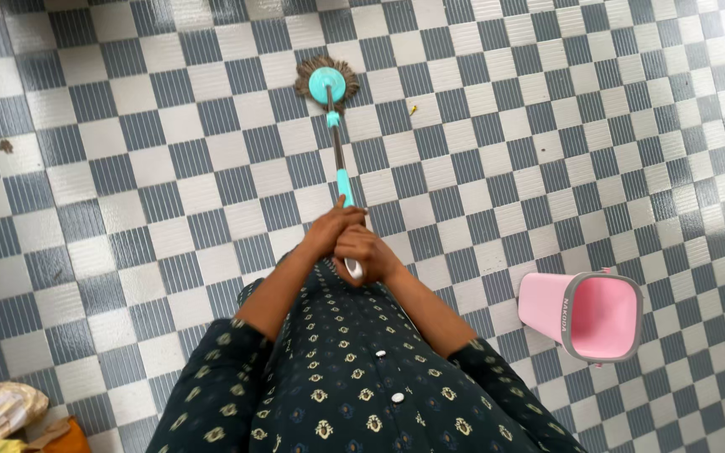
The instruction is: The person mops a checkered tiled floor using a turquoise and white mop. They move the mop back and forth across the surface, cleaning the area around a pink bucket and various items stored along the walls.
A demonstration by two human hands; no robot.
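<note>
Both hands, left hand (335,228) and right hand (364,252), clamped on mop handle (339,155). Risk: a backswing could tip the pink bucket (585,312) (near right side).

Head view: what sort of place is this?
Probably a home's tiled washing or utility area, though no walls show. The floor is grey-and-white checkered tile, a pink bucket lies tipped on its side, and both hands, left hand and right hand, grip a round-headed mop.
</note>
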